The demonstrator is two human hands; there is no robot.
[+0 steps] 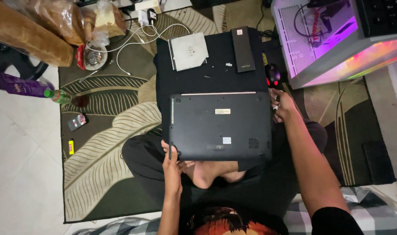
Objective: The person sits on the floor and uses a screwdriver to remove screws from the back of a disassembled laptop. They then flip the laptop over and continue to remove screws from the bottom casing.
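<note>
A dark laptop lies upside down across my lap and a black mat, its underside facing up. My left hand grips the laptop's near left corner. My right hand rests against the right edge near the hinge and seems to hold a small tool; I cannot tell what kind. On the mat beyond the laptop lie a silver optical drive, a slim black battery bar and a few tiny screws.
A lit desktop computer case stands at the right, a black mouse beside it. White cables, an ashtray, a bottle, a lighter and plastic bags lie at the left on the leaf-patterned rug.
</note>
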